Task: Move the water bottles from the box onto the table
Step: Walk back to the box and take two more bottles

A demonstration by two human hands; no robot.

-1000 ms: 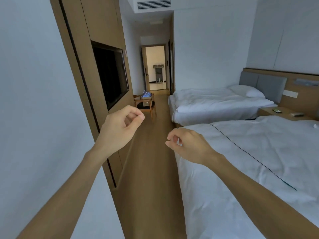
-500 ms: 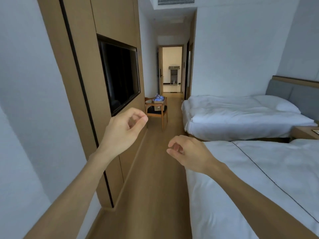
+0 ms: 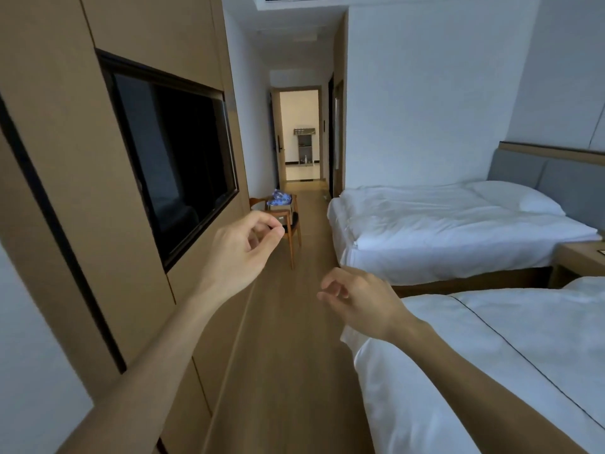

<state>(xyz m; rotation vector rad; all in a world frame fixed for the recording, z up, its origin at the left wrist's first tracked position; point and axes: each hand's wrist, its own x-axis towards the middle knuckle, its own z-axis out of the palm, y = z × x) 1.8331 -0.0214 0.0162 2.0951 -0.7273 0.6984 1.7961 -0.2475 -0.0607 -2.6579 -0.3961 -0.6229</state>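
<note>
Far down the room a cardboard box point(image 3: 279, 208) sits on a wooden chair point(image 3: 292, 235), and blue-labelled water bottles point(image 3: 278, 197) stick out of its top. My left hand point(image 3: 241, 252) is raised in front of me, fingers curled with thumb and forefinger pinched together, holding nothing. My right hand point(image 3: 358, 300) hangs lower, near the corner of the near bed, fingers loosely curled and empty. Both hands are well short of the box. No table is in view.
A wood-panelled wall with an inset dark TV point(image 3: 173, 158) runs along the left. Two white beds point(image 3: 442, 224) point(image 3: 491, 355) fill the right side. A wooden-floored aisle point(image 3: 294, 339) leads between them to the chair and an open doorway point(image 3: 299, 136). A nightstand point(image 3: 579, 257) stands between the beds.
The view has advanced down the aisle and turned left, so the TV and the chair look larger. Both hands keep their curled, empty pose; the right has dropped slightly.
</note>
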